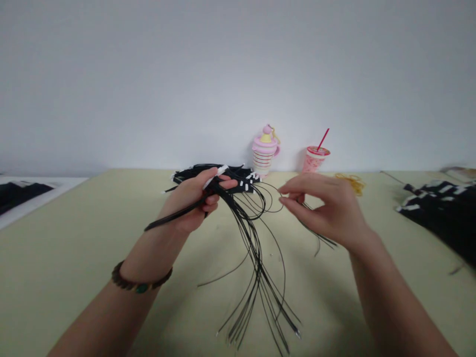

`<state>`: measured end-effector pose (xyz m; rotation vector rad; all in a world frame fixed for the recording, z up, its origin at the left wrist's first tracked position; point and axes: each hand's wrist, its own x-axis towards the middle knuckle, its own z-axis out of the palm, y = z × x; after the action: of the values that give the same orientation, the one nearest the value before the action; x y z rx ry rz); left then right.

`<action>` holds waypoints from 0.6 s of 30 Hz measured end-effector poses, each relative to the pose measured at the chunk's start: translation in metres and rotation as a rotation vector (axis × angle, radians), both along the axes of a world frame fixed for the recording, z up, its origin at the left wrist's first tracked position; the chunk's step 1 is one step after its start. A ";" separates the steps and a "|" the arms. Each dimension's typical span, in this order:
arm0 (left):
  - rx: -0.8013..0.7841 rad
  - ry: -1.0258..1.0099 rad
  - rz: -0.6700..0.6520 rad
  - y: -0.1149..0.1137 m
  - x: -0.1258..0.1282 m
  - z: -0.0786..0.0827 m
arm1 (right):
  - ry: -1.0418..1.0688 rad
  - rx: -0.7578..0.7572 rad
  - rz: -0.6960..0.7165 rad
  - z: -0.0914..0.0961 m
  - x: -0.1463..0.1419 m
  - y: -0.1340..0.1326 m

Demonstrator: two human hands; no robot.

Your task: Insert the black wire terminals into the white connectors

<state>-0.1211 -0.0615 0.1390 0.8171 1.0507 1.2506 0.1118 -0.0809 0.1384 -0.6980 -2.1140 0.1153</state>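
Note:
My left hand (189, 201) is shut on a bundle of thin black wires (250, 253), with a white-tipped piece (217, 173) showing between the fingers and a thicker black sleeve (174, 213) sticking out below the hand. The long wire ends fan down across the table towards me. My right hand (320, 210) is raised to the right of the bundle, and its thumb and fingertips pinch a thin black wire (273, 191). Black tabs with white labels (247, 186) sit behind my left hand. A beaded bracelet (141, 283) circles my left wrist.
The pale green table (74, 248) holds a pink cupcake-shaped container (264, 151), a pink cup with a red straw (314, 158), and a loop of yellow thread (351, 183). Black labelled bundles (442, 213) lie at right. A white tray (33, 196) holding black items sits at left.

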 end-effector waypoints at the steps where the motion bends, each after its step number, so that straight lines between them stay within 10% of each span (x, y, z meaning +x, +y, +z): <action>1: 0.002 0.003 -0.006 -0.001 0.000 0.000 | -0.055 -0.042 0.008 -0.005 -0.007 0.001; 8: 0.021 0.033 0.002 -0.005 0.000 0.003 | -0.171 -0.295 0.087 -0.021 -0.031 -0.001; 13: 0.066 0.002 0.015 0.000 -0.003 0.004 | 0.087 -0.567 0.409 0.001 0.001 -0.014; 18: 0.044 -0.019 0.026 0.003 -0.004 0.005 | 0.363 -0.441 0.574 0.018 0.036 -0.028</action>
<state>-0.1246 -0.0588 0.1437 0.8257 1.0242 1.3045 0.1480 -0.1089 0.1567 -0.2609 -1.8847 0.9701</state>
